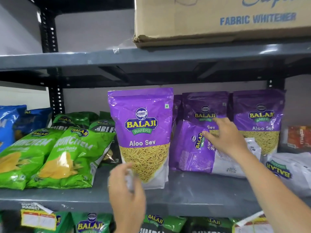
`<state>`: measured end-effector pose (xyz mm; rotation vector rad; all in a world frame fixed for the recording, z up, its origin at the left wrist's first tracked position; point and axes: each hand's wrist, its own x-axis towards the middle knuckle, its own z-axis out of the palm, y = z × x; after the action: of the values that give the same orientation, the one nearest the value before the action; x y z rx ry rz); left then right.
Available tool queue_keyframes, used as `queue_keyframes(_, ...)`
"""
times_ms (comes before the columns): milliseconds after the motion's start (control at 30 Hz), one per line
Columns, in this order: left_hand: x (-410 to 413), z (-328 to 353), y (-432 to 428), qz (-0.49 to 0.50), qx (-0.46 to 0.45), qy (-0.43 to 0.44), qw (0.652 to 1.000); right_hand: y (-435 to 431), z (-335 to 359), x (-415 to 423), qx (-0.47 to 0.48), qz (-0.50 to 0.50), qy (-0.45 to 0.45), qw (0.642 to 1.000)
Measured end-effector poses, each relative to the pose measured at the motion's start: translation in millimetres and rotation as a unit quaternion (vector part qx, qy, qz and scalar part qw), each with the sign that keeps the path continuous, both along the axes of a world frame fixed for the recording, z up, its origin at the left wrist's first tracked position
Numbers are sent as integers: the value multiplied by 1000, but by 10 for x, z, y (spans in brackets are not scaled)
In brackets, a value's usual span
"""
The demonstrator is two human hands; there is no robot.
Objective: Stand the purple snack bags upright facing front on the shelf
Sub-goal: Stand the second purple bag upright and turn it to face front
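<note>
A purple Aloo Sev bag (pixel 143 132) stands upright facing front at the middle of the grey shelf (pixel 193 194). My left hand (pixel 126 187) is blurred just at its lower left corner, fingers apart, holding nothing. Two more purple bags (pixel 204 108) (pixel 260 118) stand upright at the back right. A purple bag (pixel 191 148) lies tipped on its side in front of them. My right hand (pixel 225 137) reaches over this tipped bag, fingers spread and touching its top; no grip shows.
Green snack bags (pixel 67 157) lean at the left, blue bags (pixel 10 123) beyond them. A white bag (pixel 289 169) lies at the right, a red packet (pixel 299 137) behind it. A cardboard box (pixel 218 19) sits on the shelf above. More green bags (pixel 90 222) fill the shelf below.
</note>
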<state>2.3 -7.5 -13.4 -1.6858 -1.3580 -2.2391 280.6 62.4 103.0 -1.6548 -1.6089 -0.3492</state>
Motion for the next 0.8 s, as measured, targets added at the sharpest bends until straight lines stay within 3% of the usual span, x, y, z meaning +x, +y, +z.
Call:
queue_keyframes(100, 451, -115, 9, -111, -36, 143, 983, 110, -1, 167, -138, 52, 1, 989)
queue_keyframes(233, 896, -73, 163, -155, -163, 244, 943, 183, -8, 212, -71, 98, 29, 992)
queue_keyframes(300, 1097, 55, 261, -171, -272, 275, 906, 167, -1, 238, -12, 104, 56, 993)
queue_keyframes(367, 1276, 210, 347, -216, -374, 247, 868, 161, 15, 307, 36, 101, 111, 988)
queue_keyframes(433, 1440, 335, 446, -258, -409, 190, 855, 123, 66, 393, 79, 111, 210, 968)
queue_keyframes(533, 1649, 439, 545, -332, -355, 89, 869, 129, 103, 491, 83, 134, 390, 907)
queue_keyframes(633, 1785, 486, 616, -362, -260, -40, 894, 168, 8, 593, 31, 160, 566, 808)
queue_keyframes(700, 1832, 481, 642, -333, -234, -72, 911, 176, -114, 649, 16, 153, 560, 814)
queue_keyframes(800, 1859, 469, 670, -276, -219, -89, 931, 189, -217, 738, 65, 153, 424, 890)
